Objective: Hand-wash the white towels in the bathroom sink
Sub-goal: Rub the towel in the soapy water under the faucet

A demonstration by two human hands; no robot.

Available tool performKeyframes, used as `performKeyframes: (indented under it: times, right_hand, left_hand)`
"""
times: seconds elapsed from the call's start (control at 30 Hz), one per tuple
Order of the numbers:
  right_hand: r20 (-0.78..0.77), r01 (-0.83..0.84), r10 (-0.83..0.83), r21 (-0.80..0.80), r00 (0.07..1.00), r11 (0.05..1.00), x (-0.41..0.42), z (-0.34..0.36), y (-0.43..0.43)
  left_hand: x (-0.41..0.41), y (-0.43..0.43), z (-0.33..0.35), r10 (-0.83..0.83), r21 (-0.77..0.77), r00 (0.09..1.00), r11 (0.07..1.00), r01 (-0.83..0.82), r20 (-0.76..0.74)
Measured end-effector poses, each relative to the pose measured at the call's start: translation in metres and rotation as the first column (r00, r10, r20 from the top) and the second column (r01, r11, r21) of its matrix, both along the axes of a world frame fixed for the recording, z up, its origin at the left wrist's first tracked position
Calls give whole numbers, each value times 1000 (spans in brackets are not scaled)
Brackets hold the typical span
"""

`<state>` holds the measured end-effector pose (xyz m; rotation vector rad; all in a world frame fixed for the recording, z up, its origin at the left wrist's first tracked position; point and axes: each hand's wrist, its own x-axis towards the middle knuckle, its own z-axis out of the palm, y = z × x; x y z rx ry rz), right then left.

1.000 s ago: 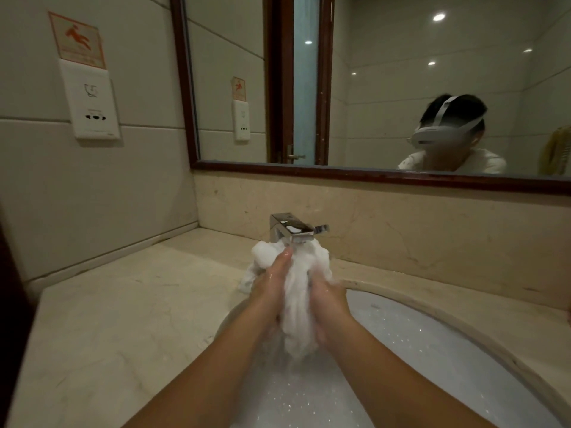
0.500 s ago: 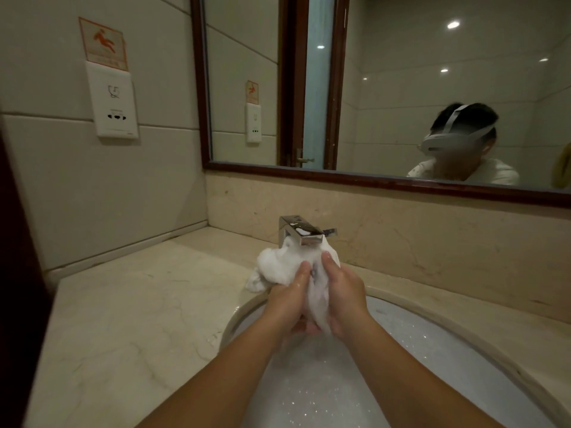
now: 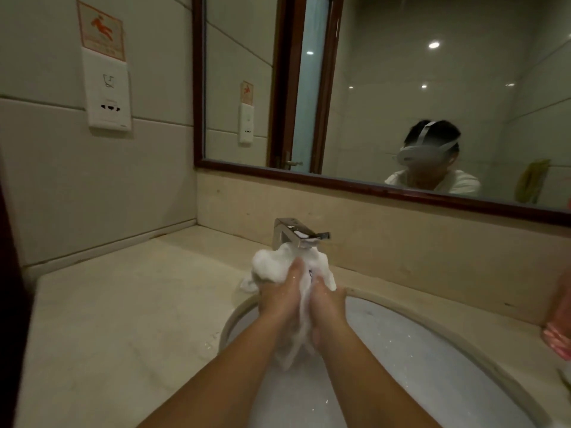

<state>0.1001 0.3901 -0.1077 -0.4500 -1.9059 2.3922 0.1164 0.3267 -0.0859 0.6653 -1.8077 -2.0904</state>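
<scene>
As the scrubbing stage of a hand-wash goes on, a person's left hand [image 3: 282, 299] and right hand [image 3: 327, 307] clamp a white towel [image 3: 272, 267] between them, palms facing, fingers curled onto the cloth. The towel stands bunched above the fingertips and trails down between the wrists toward the sink [image 3: 432, 316], which lies below both hands and holds pale, foamy-looking water. The tap [image 3: 293, 233] sits just beyond the fingertips, its spout close over the top of the bunch; whether it touches the cloth cannot be told. Splashes mark the counter [image 3: 123, 304] to the left of the left forearm.

To do this step well, the palms should probably slide against each other with firm, even pressure, so cloth rubs cloth. The puffed part above the fingers looks unworked; feeding it down into the grip and turning the bunch would bring fresh fabric under the palms. Lowering both hands nearer the water would likely keep drips inside the sink and keep knuckles away from the tap. A pink object [image 3: 557, 335] lies well to the right of the right hand.
</scene>
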Motion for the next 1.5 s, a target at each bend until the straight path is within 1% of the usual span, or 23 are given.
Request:
performKeyframes:
  times: [0.07,0.13,0.23,0.33,0.4,0.5,0.6,0.67,0.7,0.73,0.77,0.83,0.93,1.0,1.07,1.13,1.2,1.23,1.27,1.3,1.37,1.43,1.5]
  right_hand:
    - [-40,28,-29,-40,999,999,4,1,-3]
    - [-58,10,-13,-64,998,998,2,0,-4]
    - [-84,-25,24,0,996,1000,-1,-5,4]
    - [-122,-58,67,78,990,995,1,-13,12]
    - [-162,-46,60,88,985,995,6,-12,11]
    - [-184,-59,65,40,981,997,6,-7,9]
    - [-177,-147,141,-20,974,989,10,-4,3]
    - [-117,-252,239,-119,964,960,13,-6,1]
    - [-91,-304,291,-204,952,931,15,-5,-1]
    - [-70,-320,313,-274,947,907,15,-5,-2]
    - [-73,-317,310,-303,948,899,17,-4,-2]
    - [-86,-293,281,-227,956,929,18,-4,-1]
    - [-119,-263,251,-100,961,960,18,-7,5]
    - [-186,-167,175,60,967,984,16,-7,11]
    - [-295,-28,119,295,948,955,12,-4,16]
    - [-361,44,131,437,923,898,12,-1,15]
    - [-378,9,227,529,897,848,15,0,11]
    - [-362,-48,281,536,889,843,16,-1,10]
    - [-350,-112,321,503,880,857,17,-1,10]
    - [-351,-170,333,421,875,891,20,2,12]
    - [-351,-223,276,185,894,957,20,8,17]
    - [-334,-158,152,9,930,987,16,11,21]
    - [-282,-77,59,-51,957,996,12,10,21]
  left_hand:
    - [3,2,-4,-96,60,995,994,96,-3]
    - [4,0,-7,-136,135,990,982,131,26]
    - [4,0,-8,-208,183,976,964,192,71]
    - [1,-5,-7,-226,142,970,967,213,87]
    - [0,-10,-5,-166,88,985,983,160,57]
    - [-2,-15,1,-30,44,1000,999,30,4]
    - [2,-17,4,52,41,997,998,-49,-64]
    - [4,-18,4,62,79,996,995,-58,-57]
    - [5,-17,3,54,89,998,995,-49,-45]
    - [5,-17,2,51,101,998,994,-46,-39]
    - [5,-17,1,44,119,999,992,-40,-32]
    - [4,-14,0,-1,133,1000,991,1,-6]
    - [8,-10,-2,-86,83,993,993,79,81]
    - [12,-8,-3,-143,157,981,980,123,127]
    - [9,-7,-7,-171,191,976,971,144,133]
    - [-3,-6,-17,-181,194,980,967,163,81]
    - [-5,-4,-19,-197,221,979,958,183,47]
    - [-7,-4,-21,-215,239,976,950,201,34]
    - [-4,-5,-17,-235,250,972,942,224,13]
    - [-2,-8,-15,-257,249,966,936,247,8]
    - [-2,-14,-11,-245,234,969,941,243,-18]
    - [0,-17,-9,-239,256,971,937,238,-25]
    - [0,-18,-10,-230,292,973,930,225,-16]
